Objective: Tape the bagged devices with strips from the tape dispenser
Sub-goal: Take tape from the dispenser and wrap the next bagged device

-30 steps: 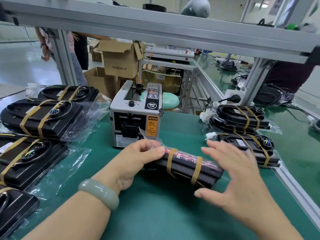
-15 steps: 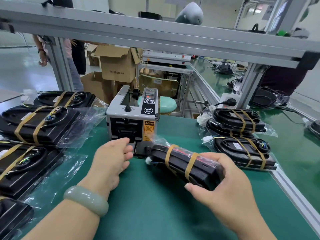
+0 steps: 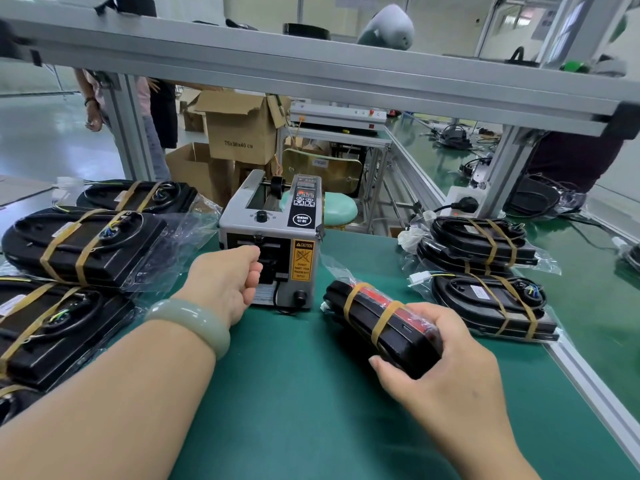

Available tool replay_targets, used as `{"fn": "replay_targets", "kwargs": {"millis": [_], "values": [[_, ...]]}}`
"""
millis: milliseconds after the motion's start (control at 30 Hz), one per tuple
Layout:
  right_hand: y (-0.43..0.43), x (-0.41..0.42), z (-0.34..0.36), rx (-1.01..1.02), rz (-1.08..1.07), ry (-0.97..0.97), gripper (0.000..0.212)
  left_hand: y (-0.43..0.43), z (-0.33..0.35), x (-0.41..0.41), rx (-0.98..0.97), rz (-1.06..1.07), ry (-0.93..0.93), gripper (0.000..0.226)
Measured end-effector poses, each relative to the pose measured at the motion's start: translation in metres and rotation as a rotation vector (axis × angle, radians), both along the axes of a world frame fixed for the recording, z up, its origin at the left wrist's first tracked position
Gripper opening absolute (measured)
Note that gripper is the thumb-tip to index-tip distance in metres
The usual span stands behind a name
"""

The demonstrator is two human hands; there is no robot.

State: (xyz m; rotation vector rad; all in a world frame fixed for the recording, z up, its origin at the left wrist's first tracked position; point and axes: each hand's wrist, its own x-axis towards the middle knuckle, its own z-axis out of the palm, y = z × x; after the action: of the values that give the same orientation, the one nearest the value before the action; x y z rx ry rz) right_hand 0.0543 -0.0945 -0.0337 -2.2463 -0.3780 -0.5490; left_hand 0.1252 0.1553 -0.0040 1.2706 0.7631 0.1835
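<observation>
Black bagged device [image 3: 388, 329] clasped in right grip [image 3: 446, 375] — left grip [image 3: 225, 282] curled at tape dispenser [image 3: 273, 218] outlet, contents unclear.

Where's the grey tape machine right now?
In the head view, the tape dispenser stands on the green mat in the middle, right behind the left hand. The bagged device held by the right hand is just to its right.

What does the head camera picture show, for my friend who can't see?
The right hand grips a bagged device banded with two tape strips, while the left hand, fingers curled, is at the front slot of the tape dispenser. More taped devices lie on the green table on both sides.
</observation>
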Motion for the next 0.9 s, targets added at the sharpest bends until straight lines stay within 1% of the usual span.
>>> {"fn": "replay_targets", "kwargs": {"millis": [133, 233, 333, 467, 567, 667, 800, 900], "values": [[0.0, -0.001, 0.0, -0.004, 0.011, 0.008, 0.066, 0.0, -0.001, 0.004, 0.016, 0.059, 0.014, 0.007], [0.001, -0.002, 0.0, -0.03, 0.016, 0.003, 0.067, -0.003, -0.003, 0.008, 0.027, 0.135, -0.005, 0.012], [0.003, -0.003, -0.001, -0.047, 0.017, -0.003, 0.063, -0.004, -0.007, 0.009, 0.066, 0.178, -0.032, 0.007], [0.001, -0.002, -0.002, -0.024, 0.021, 0.03, 0.066, -0.001, -0.011, 0.005, 0.09, 0.053, -0.065, 0.015], [0.0, 0.0, -0.003, 0.03, 0.014, 0.045, 0.068, -0.008, -0.005, -0.013, 0.006, 0.048, -0.087, 0.021], [0.002, -0.001, -0.002, 0.057, 0.029, 0.052, 0.069, -0.022, 0.004, -0.042, -0.039, -0.109, -0.178, 0.02], [0.005, -0.004, -0.001, 0.069, 0.08, 0.071, 0.07, -0.043, 0.014, -0.078, 0.078, -0.348, -0.31, 0.019], [0.009, -0.006, 0.0, 0.072, 0.107, 0.071, 0.069, -0.057, 0.016, -0.097, 0.264, -0.454, -0.406, 0.022]]}}
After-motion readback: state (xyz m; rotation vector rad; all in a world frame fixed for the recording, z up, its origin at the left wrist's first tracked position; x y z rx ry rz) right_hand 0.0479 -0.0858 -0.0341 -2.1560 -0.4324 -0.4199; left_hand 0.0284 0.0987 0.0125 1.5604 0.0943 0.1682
